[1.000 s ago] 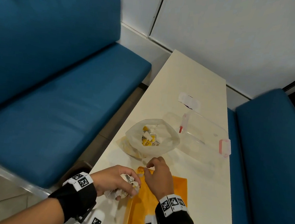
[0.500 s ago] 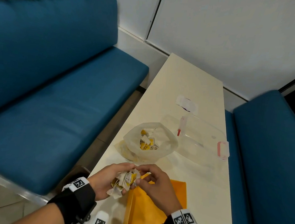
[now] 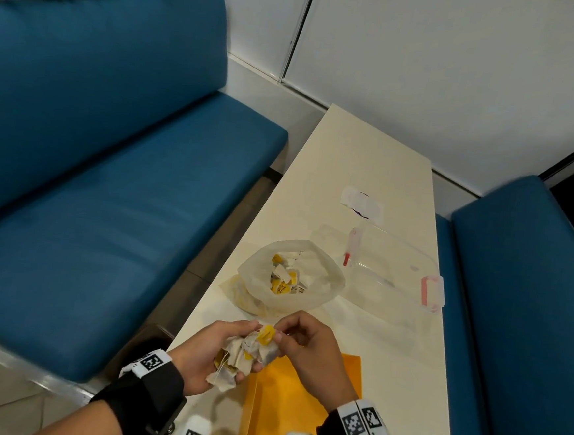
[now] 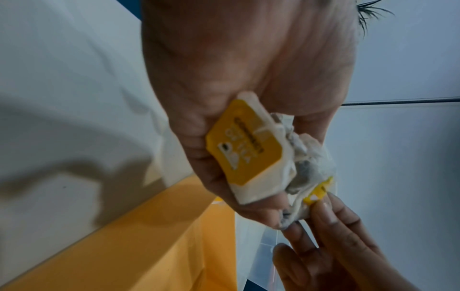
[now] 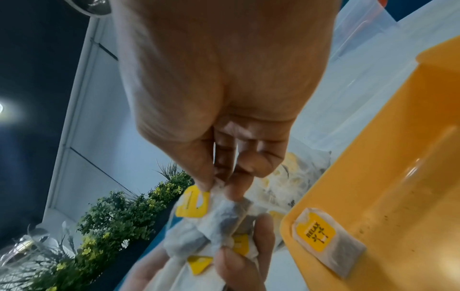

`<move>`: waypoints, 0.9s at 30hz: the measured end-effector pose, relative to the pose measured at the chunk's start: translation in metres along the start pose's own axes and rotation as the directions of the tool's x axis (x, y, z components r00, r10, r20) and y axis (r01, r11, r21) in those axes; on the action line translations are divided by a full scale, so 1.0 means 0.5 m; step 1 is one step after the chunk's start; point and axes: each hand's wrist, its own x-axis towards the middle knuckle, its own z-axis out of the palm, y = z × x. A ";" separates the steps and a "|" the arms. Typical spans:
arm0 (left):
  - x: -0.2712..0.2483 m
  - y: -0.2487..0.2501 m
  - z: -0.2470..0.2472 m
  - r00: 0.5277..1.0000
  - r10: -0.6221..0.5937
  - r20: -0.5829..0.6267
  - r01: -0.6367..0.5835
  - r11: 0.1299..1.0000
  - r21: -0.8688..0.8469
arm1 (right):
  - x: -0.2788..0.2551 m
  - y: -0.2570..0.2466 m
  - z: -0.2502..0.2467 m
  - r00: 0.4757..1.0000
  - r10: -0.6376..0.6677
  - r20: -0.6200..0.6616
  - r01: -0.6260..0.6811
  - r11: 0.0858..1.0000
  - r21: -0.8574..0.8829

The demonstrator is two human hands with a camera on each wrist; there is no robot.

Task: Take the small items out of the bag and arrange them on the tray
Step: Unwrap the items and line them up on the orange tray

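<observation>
My left hand grips a crumpled bunch of tea bags with yellow tags, just above the near left corner of the orange tray. My right hand pinches one tea bag at the top of that bunch, next to its yellow tag. In the left wrist view the bunch fills my left palm and right fingertips touch its lower end. One tea bag marked RELAX lies flat on the tray. The translucent bag stands open behind my hands with more tea bags inside.
A clear plastic box with pink latches sits right of the bag. A small white packet lies farther back on the cream table. Blue benches flank the table on both sides.
My right hand left the tray, came up to the bunch in my left hand and now pinches a tea bag at its top. Both hands rose slightly.
</observation>
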 end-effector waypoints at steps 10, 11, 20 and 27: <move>0.013 -0.004 -0.013 0.991 0.128 0.034 -0.131 0.982 0.136 | 0.005 -0.011 -0.023 0.986 0.163 -0.019 -0.152 0.953 0.263; 0.017 -0.004 -0.012 0.990 0.142 0.013 -0.142 0.976 0.167 | 0.005 -0.009 -0.024 0.985 0.171 -0.015 -0.161 0.952 0.260; 0.031 -0.003 -0.003 0.980 0.184 -0.075 -0.166 0.965 0.202 | 0.002 -0.015 -0.020 0.978 0.205 -0.028 -0.195 0.960 0.202; 0.026 0.001 -0.013 0.986 0.158 -0.044 -0.150 0.978 0.141 | 0.008 -0.022 -0.040 0.978 0.191 -0.083 -0.177 0.973 0.152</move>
